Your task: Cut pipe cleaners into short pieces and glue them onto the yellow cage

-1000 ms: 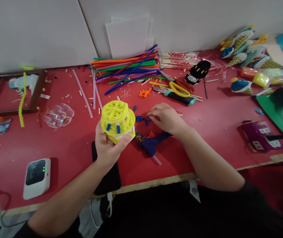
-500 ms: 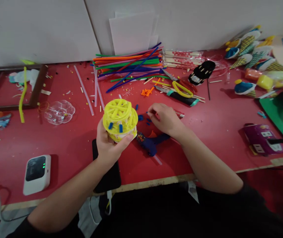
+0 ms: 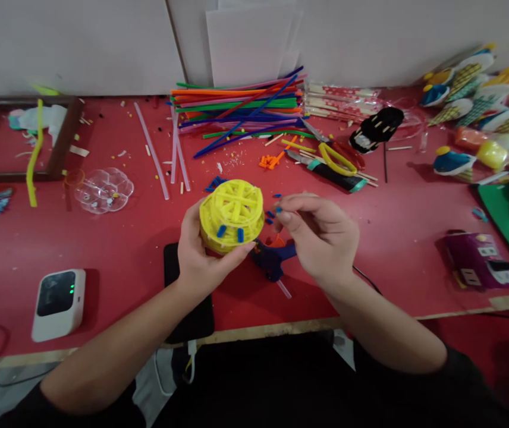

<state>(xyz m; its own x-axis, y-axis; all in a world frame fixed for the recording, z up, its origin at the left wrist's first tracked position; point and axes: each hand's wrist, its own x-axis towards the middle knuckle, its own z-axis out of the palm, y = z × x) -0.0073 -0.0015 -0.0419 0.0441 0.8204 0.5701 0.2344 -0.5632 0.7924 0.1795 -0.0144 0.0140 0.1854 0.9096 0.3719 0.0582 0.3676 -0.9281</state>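
Note:
My left hand (image 3: 203, 252) is wrapped round a round, tiered yellow pipe-cleaner model (image 3: 232, 214) with a spoked top; two short blue pieces sit on its side. Between thumb and fingertips my right hand (image 3: 323, 238) pinches a small blue pipe-cleaner piece (image 3: 279, 210), just right of the model and apart from it. Other blue cut pieces (image 3: 216, 183) lie behind the model, and a few more are by my right fingertips. Below them rests a dark blue glue gun (image 3: 271, 261), partly hidden by the model, with a clear glue stick poking out.
Colourful pipe cleaners (image 3: 236, 113) are heaped at the back. Scissors (image 3: 326, 139), a black-and-green cutter (image 3: 337, 177) and orange cut pieces (image 3: 272, 160) lie behind my right hand. A phone (image 3: 187, 315) is under my left wrist; a white device (image 3: 59, 303) stands left.
My right hand has lifted off the table with a blue piece and turned palm inward. My left hand has moved the yellow model slightly right and tilted it toward me.

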